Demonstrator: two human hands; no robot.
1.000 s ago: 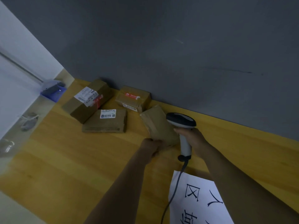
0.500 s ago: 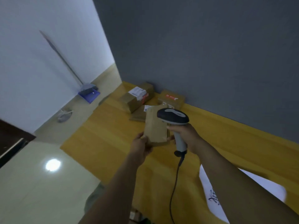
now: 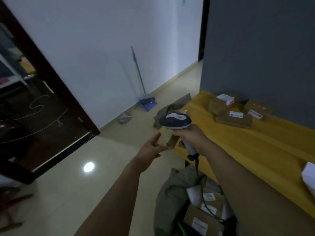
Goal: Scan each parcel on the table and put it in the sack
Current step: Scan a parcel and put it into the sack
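My right hand (image 3: pixel 191 137) grips a dark-headed barcode scanner (image 3: pixel 175 120) by its grey handle, its cable hanging down. Just under the scanner's head, my left hand (image 3: pixel 151 147) holds a small brown parcel (image 3: pixel 171 141) in the air past the end of the yellow table (image 3: pixel 255 150); the scanner hides most of it. Three brown parcels lie at the table's far end by the grey wall: a box (image 3: pixel 219 106), a flat one (image 3: pixel 233 120) and another box (image 3: pixel 257 111). Below my arms an olive sack (image 3: pixel 170 201) stands open on the floor with several labelled parcels (image 3: pixel 202 222) inside.
A white sheet (image 3: pixel 309 176) lies on the table at the right edge. Another olive cloth (image 3: pixel 170 108) lies on the floor beyond the table's end. A broom and blue dustpan (image 3: pixel 147 103) lean on the white wall. A dark doorway (image 3: pixel 42 108) is at the left.
My view has swung left and down, away from the table, so the floor and the sack show. Both hands carried the parcel and scanner off the table's end.
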